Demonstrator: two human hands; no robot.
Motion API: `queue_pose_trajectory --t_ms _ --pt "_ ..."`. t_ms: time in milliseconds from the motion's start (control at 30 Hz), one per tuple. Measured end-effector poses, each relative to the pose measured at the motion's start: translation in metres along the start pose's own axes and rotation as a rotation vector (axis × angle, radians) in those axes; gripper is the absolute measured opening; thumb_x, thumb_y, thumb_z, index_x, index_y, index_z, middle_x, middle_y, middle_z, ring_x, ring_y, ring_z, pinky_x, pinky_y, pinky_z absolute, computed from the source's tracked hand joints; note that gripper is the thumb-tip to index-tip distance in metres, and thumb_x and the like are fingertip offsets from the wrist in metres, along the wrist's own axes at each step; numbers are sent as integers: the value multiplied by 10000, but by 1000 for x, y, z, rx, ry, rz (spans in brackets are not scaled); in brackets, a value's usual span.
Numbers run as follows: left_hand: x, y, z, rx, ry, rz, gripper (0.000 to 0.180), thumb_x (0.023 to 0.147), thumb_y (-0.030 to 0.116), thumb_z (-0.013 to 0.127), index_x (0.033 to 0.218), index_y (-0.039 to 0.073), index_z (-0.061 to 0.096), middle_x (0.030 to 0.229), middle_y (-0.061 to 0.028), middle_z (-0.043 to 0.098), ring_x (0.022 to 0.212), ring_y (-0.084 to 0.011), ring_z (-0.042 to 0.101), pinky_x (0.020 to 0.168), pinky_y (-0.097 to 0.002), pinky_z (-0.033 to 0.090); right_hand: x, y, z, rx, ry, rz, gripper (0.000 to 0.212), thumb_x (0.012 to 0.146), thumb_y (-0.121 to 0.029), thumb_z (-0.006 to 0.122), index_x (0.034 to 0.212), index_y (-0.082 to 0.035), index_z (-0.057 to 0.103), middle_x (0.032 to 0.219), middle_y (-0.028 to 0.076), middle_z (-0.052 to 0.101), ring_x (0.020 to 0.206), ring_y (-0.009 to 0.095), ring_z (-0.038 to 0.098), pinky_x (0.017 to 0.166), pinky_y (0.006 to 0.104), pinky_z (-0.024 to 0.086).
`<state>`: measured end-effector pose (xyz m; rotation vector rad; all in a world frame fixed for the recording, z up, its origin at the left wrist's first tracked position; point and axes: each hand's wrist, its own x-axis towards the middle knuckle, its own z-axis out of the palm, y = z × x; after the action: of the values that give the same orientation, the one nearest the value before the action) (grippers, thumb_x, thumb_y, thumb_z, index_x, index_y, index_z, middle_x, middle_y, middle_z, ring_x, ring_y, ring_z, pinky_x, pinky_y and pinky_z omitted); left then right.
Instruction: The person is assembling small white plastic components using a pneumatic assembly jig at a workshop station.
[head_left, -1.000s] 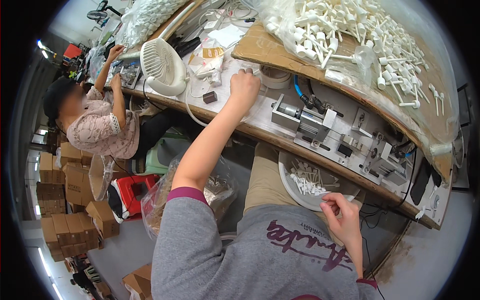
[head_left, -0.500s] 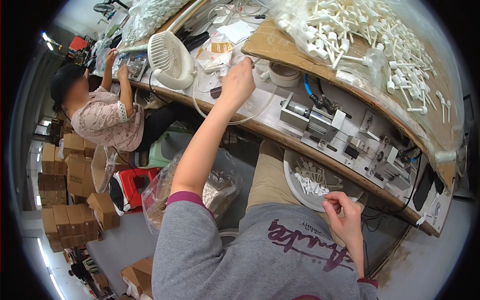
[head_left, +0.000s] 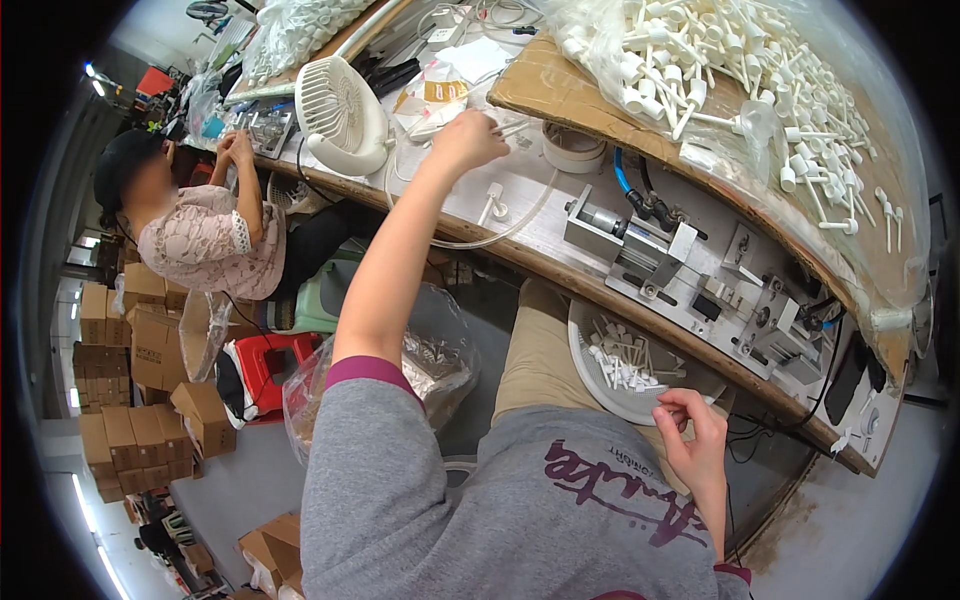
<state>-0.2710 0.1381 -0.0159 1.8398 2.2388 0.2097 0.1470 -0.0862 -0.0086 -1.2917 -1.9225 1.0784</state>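
Observation:
My left hand (head_left: pixel 468 142) is stretched out over the back of the workbench, fingers curled together. A thin white piece (head_left: pixel 513 128) shows at its fingertips; whether it is gripped I cannot tell. Nearer me on the bench lies a white plastic part with a stem and round cup (head_left: pixel 493 204). Low on the right, my right hand (head_left: pixel 692 437) has thumb and forefinger bent together beside the rim of a white basket (head_left: pixel 592 385). Small white stemmed parts (head_left: pixel 622 370) lie in that basket. Anything pinched in the right fingers is too small to make out.
A metal clamping fixture (head_left: pixel 690 285) with blue hoses occupies the bench's right side. Above it, a cardboard sheet (head_left: pixel 600 100) bears a heap of white parts (head_left: pixel 740 70). A white fan (head_left: pixel 342 118) and a round tub (head_left: pixel 572 150) stand nearby. A co-worker (head_left: pixel 205 225) sits left.
My left hand has shifted slightly left and back, so the white cupped part on the bench shows fully. My right hand has moved slightly right. The co-worker's hands have come together.

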Motion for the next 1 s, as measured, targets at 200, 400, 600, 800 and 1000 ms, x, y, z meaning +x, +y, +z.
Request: queue_pose_trajectory --t_ms 200,400,600,800,1000 --pt "-62 -14 -44 -284 -58 98 299 864 284 674 1004 21 707 846 -170 690 781 -309 651 746 -368 497 13 -8 6 0 16 -101 159 835 -47 725 963 0 644 804 79 674 602 140 601 555 257 454" --pt "-160 59 -55 -431 82 536 236 980 148 542 817 -19 576 658 -100 498 601 -229 493 609 -324 427 74 -47 22 -193 274 -494 299 763 -102 791 991 6 632 893 120 652 721 247 636 616 330 520" --pt "-204 105 -63 -407 160 557 286 894 122 660 657 -6 565 552 -115 482 467 -261 463 460 -355 355 114 -86 22 -506 287 -875 329 726 -277 815 807 -34 609 712 64 554 599 195 552 502 315 420" --pt "-214 111 -73 -446 -47 564 332 889 174 666 609 9 598 512 -126 517 427 -296 495 436 -384 371 104 -83 10 -508 32 -972 378 768 -226 781 617 -90 463 566 18 412 477 166 475 452 316 377" --pt "-233 118 -92 -628 -439 554 342 914 200 637 625 19 613 509 -108 507 429 -285 492 441 -381 369 77 -88 -11 81 -283 -813 316 800 -156 766 628 -83 510 520 22 454 401 194 471 375 336 347"
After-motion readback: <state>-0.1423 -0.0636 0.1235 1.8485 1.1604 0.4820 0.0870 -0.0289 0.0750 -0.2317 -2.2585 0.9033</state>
